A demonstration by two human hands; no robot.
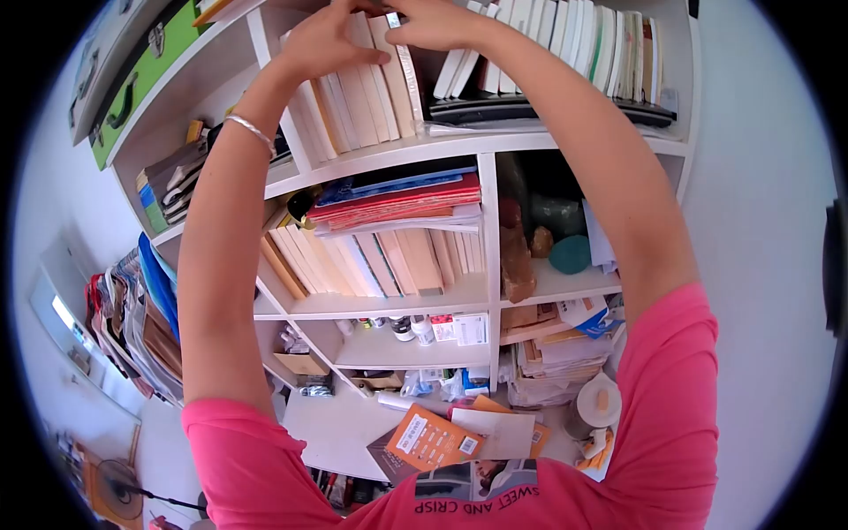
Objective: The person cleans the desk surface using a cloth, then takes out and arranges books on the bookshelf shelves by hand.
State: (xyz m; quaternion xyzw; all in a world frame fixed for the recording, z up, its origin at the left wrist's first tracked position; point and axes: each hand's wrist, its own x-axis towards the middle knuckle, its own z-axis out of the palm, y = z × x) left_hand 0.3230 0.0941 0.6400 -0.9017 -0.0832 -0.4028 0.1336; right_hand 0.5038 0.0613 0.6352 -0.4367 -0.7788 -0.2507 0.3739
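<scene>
Both arms reach up to the upper middle compartment of a white shelf [389,157]. My left hand [331,40] lies over the tops of a row of pale upright books [353,106], its thumb stretched to the right. Close beside it, my right hand [433,24] bends over the right end of that row, by a book with a shiny spine [405,75]. The fingertips of both hands are partly cut off by the top edge of the view, so their grip on any book does not show.
White books [574,44] stand at the upper right above a black flat item [548,110]. Below are red folders [397,201], more upright books [389,261] and a teal round object [570,254]. An orange booklet [433,437] lies on the desk [336,433]. Clothes [132,318] hang left.
</scene>
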